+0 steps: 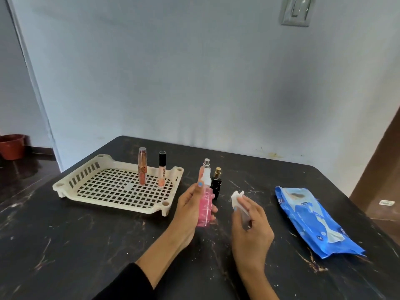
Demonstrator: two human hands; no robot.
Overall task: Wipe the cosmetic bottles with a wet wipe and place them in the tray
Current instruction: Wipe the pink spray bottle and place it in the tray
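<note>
My left hand (pixel 190 204) grips a pink spray bottle (pixel 205 202) upright above the dark table, just right of the tray. My right hand (pixel 251 226) pinches a folded white wet wipe (pixel 237 198), held a little apart from the bottle. Behind the pink bottle stand a small black perfume bottle (pixel 216 185) with a gold cap and a silver-capped bottle (pixel 206 164), mostly hidden. The cream perforated tray (pixel 112 200) holds two upright tubes: a rose-gold one (pixel 142 166) and a black-capped lip gloss (pixel 162 169).
A blue wet-wipe pack (pixel 313 219) lies at the right of the black marbled table (pixel 86 245). The table stands against a pale wall. A brown pot (pixel 12 146) sits on the floor at far left.
</note>
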